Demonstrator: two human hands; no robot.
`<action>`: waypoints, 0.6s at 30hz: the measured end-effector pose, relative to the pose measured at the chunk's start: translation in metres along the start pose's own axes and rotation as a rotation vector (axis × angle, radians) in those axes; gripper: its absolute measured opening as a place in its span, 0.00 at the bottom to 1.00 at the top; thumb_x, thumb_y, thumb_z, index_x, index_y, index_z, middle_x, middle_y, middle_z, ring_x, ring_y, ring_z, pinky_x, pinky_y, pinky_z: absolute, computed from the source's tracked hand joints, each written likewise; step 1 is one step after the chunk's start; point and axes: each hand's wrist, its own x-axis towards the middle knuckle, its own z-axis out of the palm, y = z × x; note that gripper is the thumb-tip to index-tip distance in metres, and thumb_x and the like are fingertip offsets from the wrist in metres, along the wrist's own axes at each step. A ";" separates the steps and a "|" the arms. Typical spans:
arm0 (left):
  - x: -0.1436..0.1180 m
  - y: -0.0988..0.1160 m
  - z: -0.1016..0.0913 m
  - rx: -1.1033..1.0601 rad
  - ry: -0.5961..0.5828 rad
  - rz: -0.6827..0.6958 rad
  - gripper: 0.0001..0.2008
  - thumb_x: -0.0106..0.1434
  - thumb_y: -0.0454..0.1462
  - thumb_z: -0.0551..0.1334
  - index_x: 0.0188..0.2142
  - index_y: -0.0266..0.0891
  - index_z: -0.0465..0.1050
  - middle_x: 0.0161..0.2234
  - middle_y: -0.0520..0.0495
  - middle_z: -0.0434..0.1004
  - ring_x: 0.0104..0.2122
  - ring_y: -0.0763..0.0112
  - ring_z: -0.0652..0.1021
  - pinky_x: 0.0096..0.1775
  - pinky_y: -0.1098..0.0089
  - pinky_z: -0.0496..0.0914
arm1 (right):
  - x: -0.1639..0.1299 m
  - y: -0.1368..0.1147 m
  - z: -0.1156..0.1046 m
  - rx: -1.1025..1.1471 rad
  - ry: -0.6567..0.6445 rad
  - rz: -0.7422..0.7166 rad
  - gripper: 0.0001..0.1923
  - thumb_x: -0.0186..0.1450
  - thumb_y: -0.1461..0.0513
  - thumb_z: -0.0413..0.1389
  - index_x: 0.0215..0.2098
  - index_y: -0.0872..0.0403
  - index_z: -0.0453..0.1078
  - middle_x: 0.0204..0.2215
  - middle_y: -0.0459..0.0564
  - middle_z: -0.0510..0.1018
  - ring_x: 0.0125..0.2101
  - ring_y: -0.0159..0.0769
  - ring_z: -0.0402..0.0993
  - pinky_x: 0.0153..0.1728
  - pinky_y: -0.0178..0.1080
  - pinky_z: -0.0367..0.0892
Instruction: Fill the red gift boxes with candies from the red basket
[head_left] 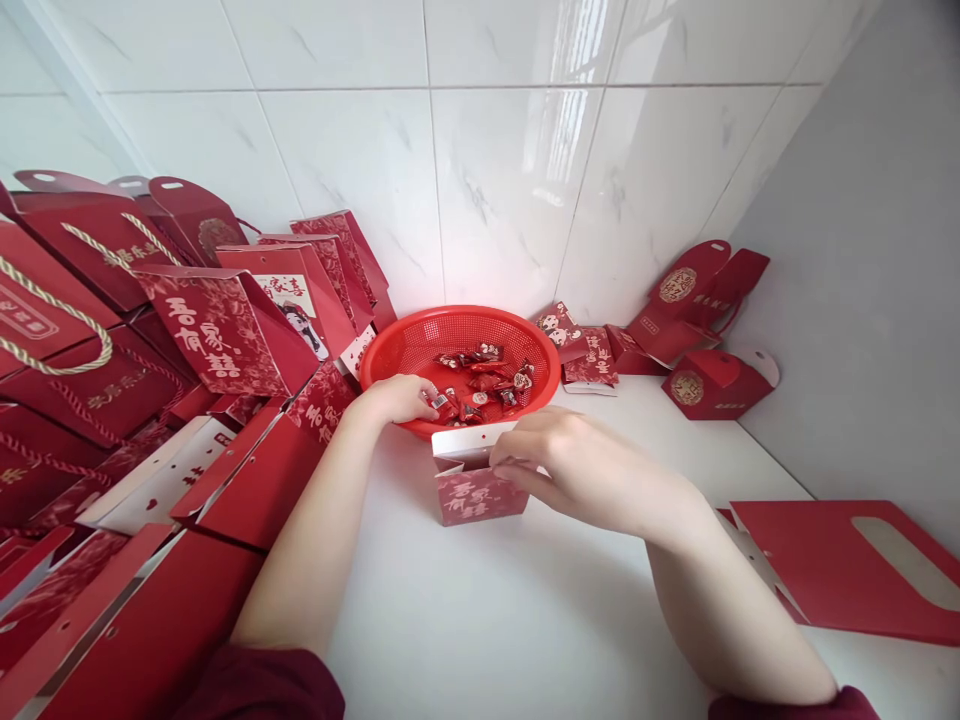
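My left hand (pixel 401 398) reaches over the near left rim of a red plastic basket (pixel 386 350). Its fingers are closed on a small red wrapped candy (pixel 445 404) with a barcode on it. Several more wrapped candies (pixel 487 382) lie in the basket. In front of it, a small red paper gift box (pixel 480 497) with white lettering stands upright on the white table, its white-lined top flap raised. My right hand (pixel 559 455) is at the right side of the box's mouth, fingers bent together on its edge. The fingertips partly hide the opening.
Many red gift boxes (pixel 225 330), some with rope handles, crowd the left side. Smaller boxes (pixel 592 355) and handled boxes (pixel 712 385) stand back right. A flat red box (pixel 855 570) lies at right. White tiled wall (pixel 510 180) behind, grey panel (pixel 862 300) at right.
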 end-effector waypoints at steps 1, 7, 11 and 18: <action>0.001 -0.001 0.000 -0.007 -0.002 0.006 0.17 0.51 0.44 0.67 0.42 0.47 0.80 0.43 0.50 0.83 0.42 0.62 0.80 0.40 0.72 0.71 | 0.000 0.002 -0.003 0.006 0.023 0.002 0.08 0.68 0.65 0.53 0.33 0.53 0.73 0.28 0.47 0.78 0.27 0.33 0.70 0.28 0.36 0.59; 0.004 -0.005 0.001 -0.057 -0.018 0.059 0.20 0.49 0.44 0.68 0.44 0.51 0.80 0.42 0.52 0.83 0.41 0.64 0.80 0.37 0.74 0.70 | 0.033 0.051 -0.019 0.126 0.189 0.199 0.12 0.71 0.58 0.48 0.37 0.52 0.72 0.35 0.47 0.79 0.34 0.35 0.74 0.35 0.37 0.65; 0.003 -0.004 0.001 -0.068 0.034 0.053 0.17 0.49 0.47 0.68 0.40 0.50 0.81 0.39 0.53 0.84 0.39 0.65 0.81 0.36 0.74 0.70 | 0.088 0.096 0.004 0.164 -0.290 0.283 0.12 0.69 0.60 0.49 0.44 0.54 0.72 0.41 0.50 0.80 0.39 0.37 0.75 0.37 0.37 0.67; 0.007 -0.008 0.004 -0.031 0.394 -0.131 0.12 0.61 0.41 0.56 0.37 0.44 0.78 0.39 0.47 0.83 0.42 0.60 0.79 0.45 0.65 0.69 | 0.143 0.100 0.073 0.035 -0.612 0.362 0.07 0.58 0.58 0.61 0.30 0.55 0.75 0.27 0.56 0.80 0.27 0.45 0.75 0.27 0.43 0.64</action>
